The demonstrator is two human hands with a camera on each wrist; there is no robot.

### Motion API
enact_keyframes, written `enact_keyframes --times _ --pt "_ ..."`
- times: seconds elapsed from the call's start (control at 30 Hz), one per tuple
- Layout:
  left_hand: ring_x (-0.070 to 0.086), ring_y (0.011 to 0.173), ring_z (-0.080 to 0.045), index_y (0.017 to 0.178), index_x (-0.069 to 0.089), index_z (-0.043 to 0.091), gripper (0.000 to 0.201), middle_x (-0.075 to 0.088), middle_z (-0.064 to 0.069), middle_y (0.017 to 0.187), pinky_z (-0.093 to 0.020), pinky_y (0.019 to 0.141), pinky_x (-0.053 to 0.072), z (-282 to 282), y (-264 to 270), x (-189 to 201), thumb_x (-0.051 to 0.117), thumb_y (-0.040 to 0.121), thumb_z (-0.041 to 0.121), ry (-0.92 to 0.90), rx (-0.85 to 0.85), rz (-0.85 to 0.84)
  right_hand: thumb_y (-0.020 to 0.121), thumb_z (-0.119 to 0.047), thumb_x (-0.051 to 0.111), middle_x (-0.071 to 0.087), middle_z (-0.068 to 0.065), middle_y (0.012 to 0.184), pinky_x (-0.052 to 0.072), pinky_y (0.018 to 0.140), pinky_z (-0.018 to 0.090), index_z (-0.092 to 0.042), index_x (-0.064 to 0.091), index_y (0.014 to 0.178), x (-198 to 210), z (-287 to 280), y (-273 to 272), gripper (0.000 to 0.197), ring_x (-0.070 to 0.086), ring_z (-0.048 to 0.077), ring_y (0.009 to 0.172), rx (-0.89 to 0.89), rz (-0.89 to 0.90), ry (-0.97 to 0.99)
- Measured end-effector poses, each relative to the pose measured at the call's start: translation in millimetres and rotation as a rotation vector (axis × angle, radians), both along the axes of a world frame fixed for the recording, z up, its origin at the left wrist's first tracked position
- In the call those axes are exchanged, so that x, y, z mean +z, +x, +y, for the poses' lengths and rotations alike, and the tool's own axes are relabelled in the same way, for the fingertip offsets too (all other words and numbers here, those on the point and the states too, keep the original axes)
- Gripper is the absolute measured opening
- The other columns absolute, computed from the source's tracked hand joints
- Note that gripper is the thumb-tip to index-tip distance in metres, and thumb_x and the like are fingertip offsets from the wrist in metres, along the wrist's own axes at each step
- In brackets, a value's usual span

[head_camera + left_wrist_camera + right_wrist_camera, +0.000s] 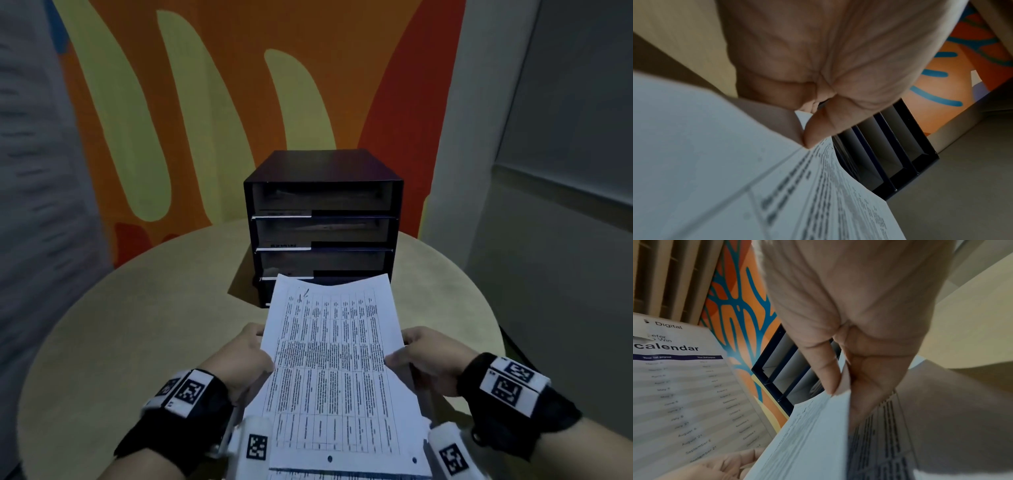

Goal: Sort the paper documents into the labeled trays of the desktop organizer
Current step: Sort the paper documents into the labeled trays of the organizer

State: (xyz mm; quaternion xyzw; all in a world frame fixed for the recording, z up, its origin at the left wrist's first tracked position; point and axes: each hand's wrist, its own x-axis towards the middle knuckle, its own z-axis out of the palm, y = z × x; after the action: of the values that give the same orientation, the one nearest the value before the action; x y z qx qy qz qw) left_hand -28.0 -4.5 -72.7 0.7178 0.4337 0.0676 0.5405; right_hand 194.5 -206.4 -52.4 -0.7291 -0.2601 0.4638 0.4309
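A black desktop organizer (323, 219) with several stacked trays stands at the middle of the round table; it also shows in the wrist views (890, 154) (777, 369). I hold a white sheet printed with a table (335, 359) by its two long edges. My left hand (265, 349) pinches the left edge, thumb on top (813, 133). My right hand (399, 353) pinches the right edge (838, 382). The sheet's far edge sags in front of the lowest tray and hides most of that tray's opening.
The beige table (137, 325) is bare on both sides of the organizer. More printed paper (342, 475) lies under the held sheet at the near edge. A sheet headed "calendar" (684, 394) shows in the right wrist view. A painted wall stands behind.
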Motion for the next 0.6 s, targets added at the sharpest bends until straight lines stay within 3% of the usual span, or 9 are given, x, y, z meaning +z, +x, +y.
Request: enact_keyframes --times 0.23,0.43,0.53,0.6 --pt "0.067 0.098 -0.027 0.126 0.041 0.018 0.047 0.063 -0.008 0.115 -0.048 0.091 0.053 -3 0 2 0.054 0.088 -0.005 0.007 -0.019 0.011 0.093 0.004 0.053 0.071 0.023 0.103 0.053 0.089 0.051 0.007 0.064 0.11 -3 0 6 0.02 0.068 0.04 0.097 0.018 0.039 0.051" --pt "0.069 0.095 -0.034 0.136 0.034 0.016 0.06 0.065 -0.017 0.116 -0.051 0.081 0.057 -8 3 10 0.056 0.088 -0.013 -0.141 0.069 -0.174 0.095 0.006 0.049 0.069 0.026 0.106 0.056 0.082 0.046 0.011 0.062 0.11 -6 6 14 0.021 0.068 0.04 0.097 -0.04 0.111 0.155" --pt "0.069 0.099 -0.034 0.147 0.022 0.03 0.085 0.066 -0.013 0.118 -0.054 0.086 0.054 0 7 12 0.061 0.086 -0.013 -0.121 0.077 -0.238 0.095 0.003 0.051 0.068 0.028 0.107 0.051 0.091 0.055 0.009 0.064 0.109 -9 21 23 0.02 0.065 0.044 0.101 -0.101 0.06 0.157" --pt "0.067 0.1 -0.032 0.146 0.025 0.034 0.084 0.062 -0.012 0.124 -0.055 0.089 0.052 7 12 15 0.06 0.086 -0.013 -0.068 0.086 -0.256 0.093 -0.005 0.057 0.066 0.032 0.107 0.045 0.093 0.066 0.006 0.066 0.107 -8 32 26 0.02 0.061 0.052 0.103 -0.129 0.01 0.142"
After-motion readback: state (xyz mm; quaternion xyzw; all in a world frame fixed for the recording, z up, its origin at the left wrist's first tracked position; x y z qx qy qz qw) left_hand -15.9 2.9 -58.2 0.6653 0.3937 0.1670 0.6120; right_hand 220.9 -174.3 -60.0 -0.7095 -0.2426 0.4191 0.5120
